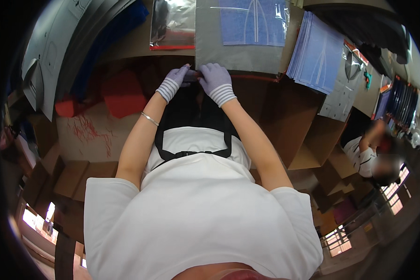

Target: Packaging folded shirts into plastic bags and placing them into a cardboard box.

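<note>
Both my hands wear pale lavender knit gloves with white-striped cuffs, and they sit close together at the front edge of the table [247,72]. The fingers of my left hand [176,80] are bent inward, with the thumb toward the right hand. My right hand [214,80] is curled too, knuckles up against the edge. Between them shows a small dark, purplish piece too dim to name. Just beyond my right hand lies a grey sheet [214,53], partly under a blue sheet with a white line pattern [253,23].
A clear plastic bag with a red edge [172,25] lies beyond my left hand. To the right are a fanned stack of blue sheets [312,56] and a green tool [367,80]. Cardboard boxes [308,154] stand below. Red pieces [121,93] lie left. Another person [366,154] is far right.
</note>
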